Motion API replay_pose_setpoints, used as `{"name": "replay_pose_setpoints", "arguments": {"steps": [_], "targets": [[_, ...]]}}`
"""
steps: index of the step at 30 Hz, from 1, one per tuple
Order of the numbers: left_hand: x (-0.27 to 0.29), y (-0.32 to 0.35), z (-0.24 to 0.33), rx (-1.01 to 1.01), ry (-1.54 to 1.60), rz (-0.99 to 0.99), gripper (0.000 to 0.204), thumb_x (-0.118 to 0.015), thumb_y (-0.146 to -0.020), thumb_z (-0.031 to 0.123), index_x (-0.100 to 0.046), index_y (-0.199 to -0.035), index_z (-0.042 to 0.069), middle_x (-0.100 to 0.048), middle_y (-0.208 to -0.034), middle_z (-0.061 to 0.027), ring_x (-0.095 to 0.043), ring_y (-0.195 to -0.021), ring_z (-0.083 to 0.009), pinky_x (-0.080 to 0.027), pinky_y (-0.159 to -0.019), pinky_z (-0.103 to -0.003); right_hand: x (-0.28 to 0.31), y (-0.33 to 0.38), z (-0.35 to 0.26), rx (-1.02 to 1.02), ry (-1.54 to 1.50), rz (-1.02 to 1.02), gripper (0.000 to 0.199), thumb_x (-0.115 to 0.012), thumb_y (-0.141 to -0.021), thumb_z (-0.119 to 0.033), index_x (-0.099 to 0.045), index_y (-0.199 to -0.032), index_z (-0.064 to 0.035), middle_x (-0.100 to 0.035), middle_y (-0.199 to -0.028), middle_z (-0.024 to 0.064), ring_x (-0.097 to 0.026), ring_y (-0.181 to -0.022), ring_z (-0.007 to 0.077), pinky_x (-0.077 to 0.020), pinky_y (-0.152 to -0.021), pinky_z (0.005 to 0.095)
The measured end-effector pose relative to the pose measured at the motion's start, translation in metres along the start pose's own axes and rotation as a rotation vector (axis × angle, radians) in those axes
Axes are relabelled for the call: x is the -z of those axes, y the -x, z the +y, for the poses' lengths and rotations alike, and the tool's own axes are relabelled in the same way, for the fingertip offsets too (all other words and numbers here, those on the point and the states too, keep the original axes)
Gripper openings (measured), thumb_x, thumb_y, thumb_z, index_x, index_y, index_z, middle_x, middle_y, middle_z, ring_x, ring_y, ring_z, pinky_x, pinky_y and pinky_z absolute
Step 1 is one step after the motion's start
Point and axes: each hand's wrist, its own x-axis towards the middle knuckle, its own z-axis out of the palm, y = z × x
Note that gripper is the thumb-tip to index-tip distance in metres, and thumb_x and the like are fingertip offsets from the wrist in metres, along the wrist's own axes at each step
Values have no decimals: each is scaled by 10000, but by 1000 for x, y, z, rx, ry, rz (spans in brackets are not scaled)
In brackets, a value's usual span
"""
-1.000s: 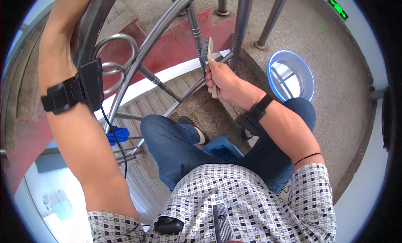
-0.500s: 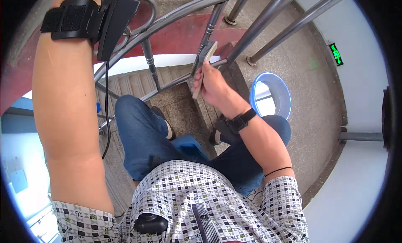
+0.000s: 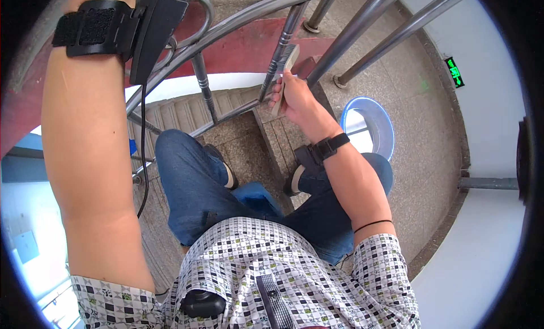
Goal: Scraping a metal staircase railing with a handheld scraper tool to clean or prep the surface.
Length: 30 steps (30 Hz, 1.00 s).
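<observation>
My right hand [image 3: 296,96] is wrapped round the handle of a scrub brush [image 3: 292,59] with a pale back and grey bristles. The bristles face left, against or very close to a ringed metal baluster [image 3: 281,45] of the stair railing; whether they touch it I cannot tell. My left forearm [image 3: 93,159] reaches up the left side with a black strap and a dark device at the wrist. Past the wrist, the left hand lies beyond the picture's top edge.
A curved steel handrail [image 3: 249,17] crosses the top, with stairs [image 3: 175,111] beyond the railing. A blue basin [image 3: 392,130] stands on the speckled floor at my right. Between my legs is a blue object [image 3: 255,194]. A black cable [image 3: 144,159] hangs beside my left forearm.
My right hand has moved the brush a little up and to the right, farther from me along the baluster. My left arm has hardly shifted.
</observation>
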Motion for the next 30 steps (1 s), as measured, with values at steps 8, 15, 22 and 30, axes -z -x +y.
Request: {"name": "replay_pose_setpoints", "arguments": {"steps": [8,15,22,30], "targets": [[-2,-5,-6,16,-67,1,904,-335,-1061,736,-737,-1218,-57,-703,-1191,-372,-683,-1169,-457,-495,-1050,-430,-9,17,28,-29,-35,-47,380,-341,-1161,-428,-446,-1009,-96,-504,-834,61,-556,-654,230,-562,-629,474],[12,0,-7,37,-58,-27,878,-356,-1073,709,-723,-1218,-76,-721,-1165,-336,-694,-1114,-392,-492,-1035,-404,-37,41,30,-51,-63,-17,333,-355,-1163,-412,-421,-1057,-103,-500,-863,49,-537,-665,216,-538,-654,444],[-1,-2,34,328,8,-82,771,-394,-1102,636,-738,-1179,-49,-752,-1046,-188,-697,-982,-221,-522,-922,-346,-5,-7,8,127,4,74,301,-423,-1132,-345,-479,-981,-90,-502,-811,52,-525,-600,188,-482,-520,396],[6,-11,-19,79,105,-50,751,-431,-1097,626,-582,-1495,7,-714,-1275,-130,-678,-1139,-181,-492,-1020,-302,-40,25,18,52,-43,37,357,-381,-1146,-376,-468,-1105,-32,-526,-833,70,-535,-613,212,-536,-560,431]]}}
